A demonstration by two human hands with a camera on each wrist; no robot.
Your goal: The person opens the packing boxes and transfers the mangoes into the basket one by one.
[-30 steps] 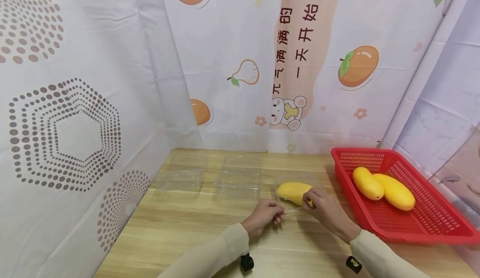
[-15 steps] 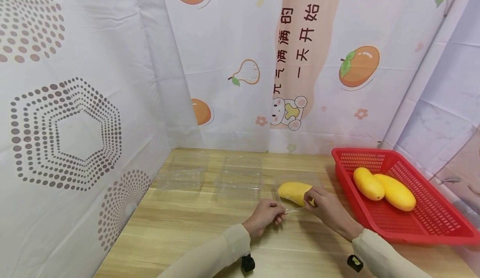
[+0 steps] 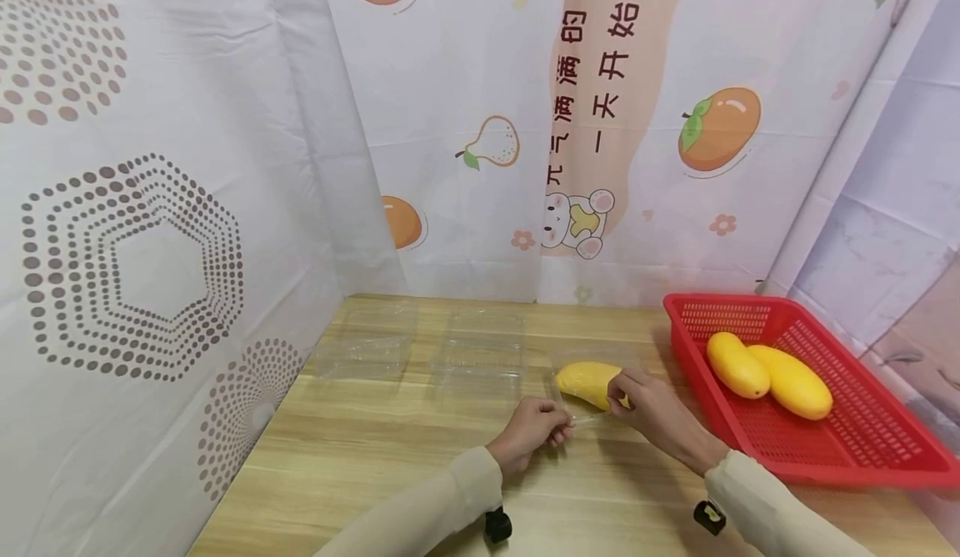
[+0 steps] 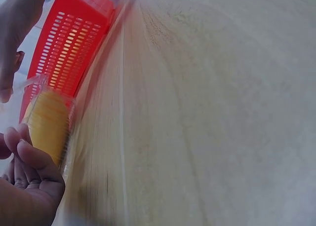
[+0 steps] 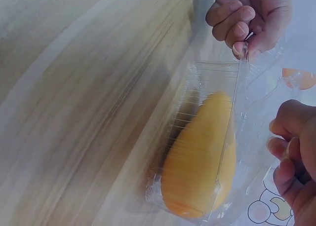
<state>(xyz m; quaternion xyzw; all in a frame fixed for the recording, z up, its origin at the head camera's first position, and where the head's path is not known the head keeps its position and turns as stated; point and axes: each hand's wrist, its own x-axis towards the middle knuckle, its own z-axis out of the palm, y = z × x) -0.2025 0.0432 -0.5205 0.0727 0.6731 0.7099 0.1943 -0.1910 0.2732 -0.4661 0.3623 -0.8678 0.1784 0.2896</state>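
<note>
A yellow mango (image 3: 588, 383) lies in a clear plastic clamshell box (image 5: 205, 70) on the wooden table. My left hand (image 3: 531, 432) pinches the box's near left corner between thumb and fingertips, plain in the right wrist view. Over the mango's right end is my right hand (image 3: 652, 415), fingers bent and thumb close to the index finger. The right wrist view has this right hand (image 5: 298, 157) beside the thin clear plastic above the box rim; I cannot tell whether it grips that plastic. Part of the mango is hidden behind the right fingers.
A red perforated basket (image 3: 708, 411) stands at the right, holding two mangoes (image 3: 791, 382). Two more clear clamshell boxes, a middle one (image 3: 480, 361) and a left one (image 3: 363, 361), lie with lids raised. Printed curtains (image 3: 465, 232) border the table's back and sides.
Both hands, the box and the mango stay almost where they were. The head view has tilted down very slightly.
</note>
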